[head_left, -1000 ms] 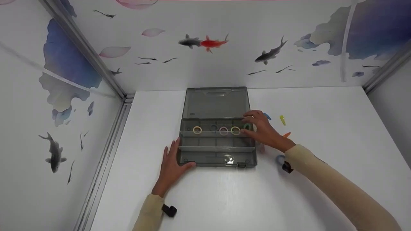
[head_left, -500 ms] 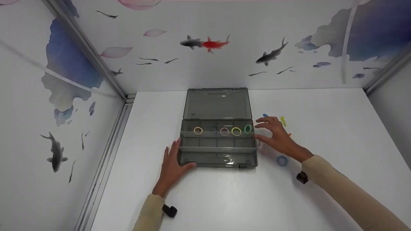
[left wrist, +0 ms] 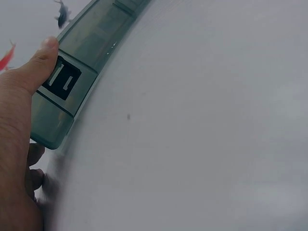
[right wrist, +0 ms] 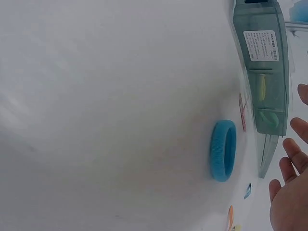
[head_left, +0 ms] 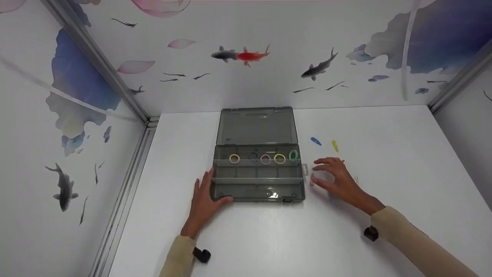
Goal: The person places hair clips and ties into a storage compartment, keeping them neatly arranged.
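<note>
Smoky grey translucent plastic organizer box (head_left: 240,191) sits lid-up on a smooth white tabletop (head_left: 276,242), inside a booth where a white back panel (head_left: 253,90) and a white left panel (head_left: 23,134) both have painted fish and blue washes on them, with silvery metal framing (head_left: 100,61) up the corner. As for hands, the left hand (head_left: 207,202) is right on the box, thumb spread wide at the front edge and fingers fairly straight along the left wall. The right hand (head_left: 340,184) is off to the box's right, fingers spread and pretty relaxed, with a small pink hair clip (head_left: 311,180) by the thumb tip (can't tell if they touch). Rear row of the box holds some thin rings, easiest to spot being a pale orange one, a pink one, a yellow one and a green one. Edge-wise, the grey translucent lid (head_left: 256,125) reaches about to the table's back edge, so it's tight there, while plain white tabletop runs from the box's front toward the person. Over on the right side, a teardrop blue clip (head_left: 316,141) and a yellow clip (head_left: 335,146) lie beyond the hand, and a chunky ribbed blue ring (right wrist: 218,151) shows in the right wrist view
</note>
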Demonstrator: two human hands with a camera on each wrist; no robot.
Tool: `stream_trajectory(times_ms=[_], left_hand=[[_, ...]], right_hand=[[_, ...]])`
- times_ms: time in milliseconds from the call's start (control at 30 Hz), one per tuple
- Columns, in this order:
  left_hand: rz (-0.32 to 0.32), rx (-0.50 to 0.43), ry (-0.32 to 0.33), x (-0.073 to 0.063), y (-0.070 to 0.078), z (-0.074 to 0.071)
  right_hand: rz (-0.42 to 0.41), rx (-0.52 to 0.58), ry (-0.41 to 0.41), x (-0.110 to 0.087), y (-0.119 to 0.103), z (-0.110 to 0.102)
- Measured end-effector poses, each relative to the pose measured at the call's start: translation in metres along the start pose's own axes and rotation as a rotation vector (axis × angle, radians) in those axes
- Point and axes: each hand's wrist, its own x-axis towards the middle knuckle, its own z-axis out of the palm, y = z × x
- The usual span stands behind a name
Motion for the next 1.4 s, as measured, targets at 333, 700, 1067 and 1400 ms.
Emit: stream_trajectory(times_ms=[333,700,1067,1400], left_hand=[[0.018,0.032,0.021,-0.001,0.002,0.0],[0.011,0.027,0.013,-0.001,0.001,-0.003],[0.004,0.019,0.008,-0.001,0.001,-0.002],[-0.005,0.036,0.005,-0.002,0.006,0.0]], right_hand=[[-0.044,-0.021,0.049,-0.034,0.009,-0.004],[-0.075,-0.078,0.068,-0.057,0.023,-0.013],[-0.139,-0.253,0.055,-0.063,0.029,-0.017],[-0.146,-0.323,0.028,-0.067,0.035,-0.019]])
